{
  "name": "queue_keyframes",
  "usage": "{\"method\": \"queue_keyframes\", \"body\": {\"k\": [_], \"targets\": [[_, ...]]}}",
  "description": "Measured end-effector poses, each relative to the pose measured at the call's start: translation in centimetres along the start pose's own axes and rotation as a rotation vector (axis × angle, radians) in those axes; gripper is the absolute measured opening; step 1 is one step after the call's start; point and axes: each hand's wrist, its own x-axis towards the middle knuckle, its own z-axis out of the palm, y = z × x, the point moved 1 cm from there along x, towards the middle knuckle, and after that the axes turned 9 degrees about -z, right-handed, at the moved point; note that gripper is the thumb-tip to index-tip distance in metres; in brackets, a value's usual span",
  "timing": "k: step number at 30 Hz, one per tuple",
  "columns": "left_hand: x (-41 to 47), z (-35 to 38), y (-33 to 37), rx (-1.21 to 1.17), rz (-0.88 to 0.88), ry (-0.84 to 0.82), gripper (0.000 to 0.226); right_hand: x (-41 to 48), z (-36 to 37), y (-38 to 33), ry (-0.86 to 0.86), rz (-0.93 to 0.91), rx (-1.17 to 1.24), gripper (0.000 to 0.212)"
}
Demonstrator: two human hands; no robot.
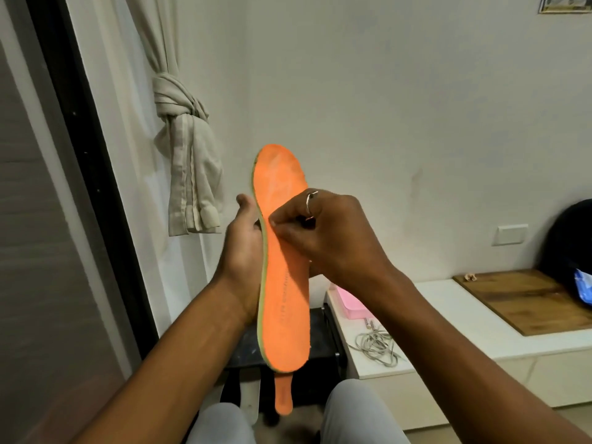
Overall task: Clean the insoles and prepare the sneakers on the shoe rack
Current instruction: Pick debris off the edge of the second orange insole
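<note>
Left grip grasps the orange insole from behind its left edge, holding it upright, toe end up. Right grip is clenched, knuckles and pinched fingertips pressed against the insole's front face mid-length.

An insole stands upright at the middle, toe up, heel down; the left hand lies behind its left edge, the right hand in front of its face, fingertips touching it; a second insole shows below the first, between the knees; a rack stands behind them, low down; a knotted curtain hangs to the left, beside a door frame; a low bench runs to the right along the wall; on it lie a box nearest the rack, laces in front of the box, a board farther right; a bag sits at the board's far right end; a wall socket is above the bench
</note>
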Motion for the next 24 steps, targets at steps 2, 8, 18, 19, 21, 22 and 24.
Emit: {"method": "queue_keyframes", "body": {"k": [2,8,18,19,21,22,24], "targets": [[-0.1,0.4,-0.5,0.01,-0.028,-0.036,0.078,0.1,0.0,0.2,0.051,-0.008,-0.097,0.013],[0.2,-0.5,0.3,0.021,0.004,0.028,0.082,0.0,-1.4,-0.6,-0.278,0.121,0.17,0.013],[-0.2,0.5,-0.2,0.036,-0.01,-0.026,0.073,0.2,-0.2,0.1,-0.027,-0.074,-0.232,0.015],[-0.1,0.3,0.0,0.026,-0.013,-0.004,0.073,0.1,-0.4,-0.1,-0.09,-0.051,-0.133,0.015],[0.1,-0.2,0.3,0.029,0.002,0.039,0.076,-0.1,-0.8,-0.4,-0.215,0.026,0.093,0.014],[0.1,-0.3,0.5,0.05,0.022,0.053,0.077,-0.2,-1.0,-0.6,-0.25,0.047,0.145,0.014],[0.0,-0.1,0.6,0.065,0.035,0.054,0.077,-0.2,-1.0,-0.6,-0.205,0.066,0.165,0.013]]}}
